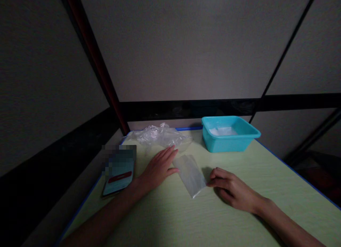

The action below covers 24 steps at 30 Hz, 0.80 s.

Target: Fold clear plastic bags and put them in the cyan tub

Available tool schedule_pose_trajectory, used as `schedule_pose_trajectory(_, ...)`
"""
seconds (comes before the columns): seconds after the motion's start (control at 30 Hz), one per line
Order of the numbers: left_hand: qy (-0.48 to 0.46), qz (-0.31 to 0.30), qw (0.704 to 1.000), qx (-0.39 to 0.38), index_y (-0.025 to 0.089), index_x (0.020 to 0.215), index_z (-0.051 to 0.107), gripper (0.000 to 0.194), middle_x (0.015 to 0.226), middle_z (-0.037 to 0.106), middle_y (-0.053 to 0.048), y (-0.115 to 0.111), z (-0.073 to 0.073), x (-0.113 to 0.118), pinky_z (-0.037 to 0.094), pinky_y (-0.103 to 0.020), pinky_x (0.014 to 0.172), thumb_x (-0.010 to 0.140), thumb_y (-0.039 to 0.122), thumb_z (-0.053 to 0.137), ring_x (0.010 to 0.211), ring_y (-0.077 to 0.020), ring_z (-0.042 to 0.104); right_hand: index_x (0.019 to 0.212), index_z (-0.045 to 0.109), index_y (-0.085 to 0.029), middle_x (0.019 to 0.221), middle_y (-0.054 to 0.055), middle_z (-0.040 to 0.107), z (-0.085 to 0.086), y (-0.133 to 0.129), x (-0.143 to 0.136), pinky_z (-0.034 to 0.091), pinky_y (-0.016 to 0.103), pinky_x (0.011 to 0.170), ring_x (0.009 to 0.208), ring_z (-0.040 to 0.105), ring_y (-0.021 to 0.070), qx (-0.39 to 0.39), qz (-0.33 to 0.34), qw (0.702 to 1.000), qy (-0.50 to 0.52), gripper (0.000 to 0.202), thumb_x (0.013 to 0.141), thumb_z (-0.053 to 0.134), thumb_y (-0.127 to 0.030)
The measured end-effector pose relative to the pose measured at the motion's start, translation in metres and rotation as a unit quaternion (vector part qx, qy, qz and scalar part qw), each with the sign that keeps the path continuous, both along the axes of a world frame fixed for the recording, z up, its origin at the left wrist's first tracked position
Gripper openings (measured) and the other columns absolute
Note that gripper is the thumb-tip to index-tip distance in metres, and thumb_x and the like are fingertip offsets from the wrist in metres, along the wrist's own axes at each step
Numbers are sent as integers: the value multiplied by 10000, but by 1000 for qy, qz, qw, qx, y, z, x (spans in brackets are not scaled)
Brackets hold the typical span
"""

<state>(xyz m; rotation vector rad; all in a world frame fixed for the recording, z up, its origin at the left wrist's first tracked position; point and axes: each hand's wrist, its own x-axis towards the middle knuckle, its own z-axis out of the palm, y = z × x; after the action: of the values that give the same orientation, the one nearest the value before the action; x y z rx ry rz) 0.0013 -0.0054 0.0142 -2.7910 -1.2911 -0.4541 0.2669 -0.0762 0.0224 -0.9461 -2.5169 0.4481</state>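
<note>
A small, flat clear plastic bag point(190, 174) lies at a slant on the table between my hands. My left hand point(159, 167) is open beside its upper left edge, with the fingers stretched toward the far side and the thumb by the bag's edge. At the bag's right corner, my right hand point(231, 189) has its fingers curled and closed, and the fingertips meet the corner. A crumpled heap of clear plastic point(162, 135) lies just beyond my left fingertips.
A turquoise plastic basin point(229, 143) with white material point(223, 131) inside stands at the back right. A phone point(119, 172) with a lit screen lies at the left edge. The pale table point(170, 222) has blue edging; panelled walls point(186, 48) rise behind it.
</note>
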Motion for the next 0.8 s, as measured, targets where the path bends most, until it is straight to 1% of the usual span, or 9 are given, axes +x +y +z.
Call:
schedule_pose_trajectory(0.1,-48,52,997,40,142,1170,422,451,1289,406,-123,-3,-2,9,301,-366,983,761,267,564,1193,-225,356,908,588,-155,838,63,526,0,-3,-3,409,289,704,799,484,165,-14,39,999,19,309,708,410,-1)
schedule_pose_trajectory(0.17,-88,73,992,47,132,1110,474,369,1231,466,-118,-12,0,17,332,-357,967,751,181,546,1145,-219,411,895,588,-151,811,62,531,1,-4,-4,405,284,685,777,484,161,-14,51,998,28,265,738,416,-25)
schedule_pose_trajectory(0.23,-126,75,988,39,138,1060,509,320,1173,514,-98,-26,2,28,359,-340,950,740,140,520,1094,-202,457,899,589,-149,795,64,534,3,-3,-4,402,283,669,760,484,158,0,51,998,32,214,786,423,-76)
schedule_pose_trajectory(0.27,-134,68,988,26,140,1036,525,300,1157,526,-93,-34,4,33,369,-332,943,736,151,521,1076,-199,471,904,589,-149,793,66,535,5,-1,-4,402,282,666,758,484,157,11,47,998,33,196,807,424,-104)
schedule_pose_trajectory(0.37,-106,6,994,-14,144,1102,499,374,1238,466,-100,-57,6,45,363,-345,953,739,227,533,1129,-214,429,907,587,-143,802,73,538,12,10,-4,404,281,670,760,487,153,61,45,997,23,193,854,404,-169)
schedule_pose_trajectory(0.47,-77,-31,996,-27,132,1177,440,457,1305,391,-119,-67,3,50,321,-380,985,757,291,521,1205,-227,342,928,582,-136,818,81,546,17,21,-8,401,293,686,779,491,160,127,74,989,-18,215,873,385,-204)
schedule_pose_trajectory(0.57,-58,-47,997,-31,121,1230,378,504,1343,332,-122,-66,0,49,279,-390,1011,781,321,490,1245,-223,269,922,585,-133,811,80,554,15,22,-9,395,289,673,769,494,159,169,88,981,-30,215,875,392,-217)
schedule_pose_trajectory(0.67,-27,-58,997,-45,116,1266,331,543,1363,294,-117,-63,-2,48,240,-387,1030,790,331,481,1263,-219,225,864,595,-145,774,62,558,10,15,-6,379,272,631,723,491,144,173,88,980,-37,196,870,417,-227)
schedule_pose_trajectory(0.8,2,-53,997,-58,110,1278,312,560,1375,258,-126,-62,-2,47,222,-394,1033,798,350,471,1271,-222,198,768,588,-150,725,36,557,8,6,-6,343,270,593,692,480,134,184,97,976,-58,199,869,430,-220)
